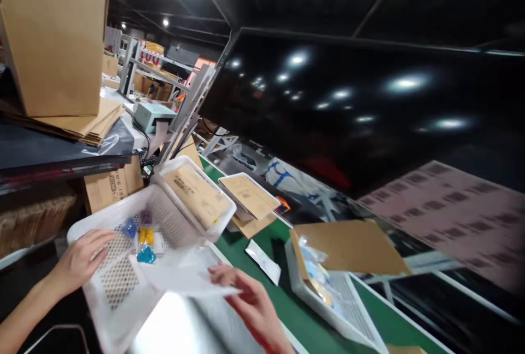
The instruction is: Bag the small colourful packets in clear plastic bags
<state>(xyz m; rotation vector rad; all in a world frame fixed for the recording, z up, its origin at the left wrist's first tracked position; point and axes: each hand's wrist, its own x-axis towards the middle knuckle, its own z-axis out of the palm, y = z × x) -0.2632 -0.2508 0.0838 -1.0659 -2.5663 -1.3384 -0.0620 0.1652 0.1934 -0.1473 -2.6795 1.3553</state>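
We are holding a white perforated plastic basket (118, 277) at the near edge of the green tabletop (295, 310). Our left hand (84, 260) is resting on the basket's left rim, fingers loosely curled over the edge rather than clamped. Our right hand (250, 302) is pinching a thin translucent plastic bag (184, 272) between thumb and fingers, the sheet lying partly across the basket's right side. Inside the basket, small coloured packets (143, 236), blue, yellow and purple, are lying together near the far wall.

We judge the step in hand to be the bagging or sorting of these packets, at an early stage: they are not yet in the bag. The next move, as we assess it, calls for opening the bag's mouth while the left hand is steadying the basket, or freeing that hand to gather the packets.

Further along, a second white basket holding brown envelopes (197, 195) and a third basket with cardboard (340, 294) are sitting apart.
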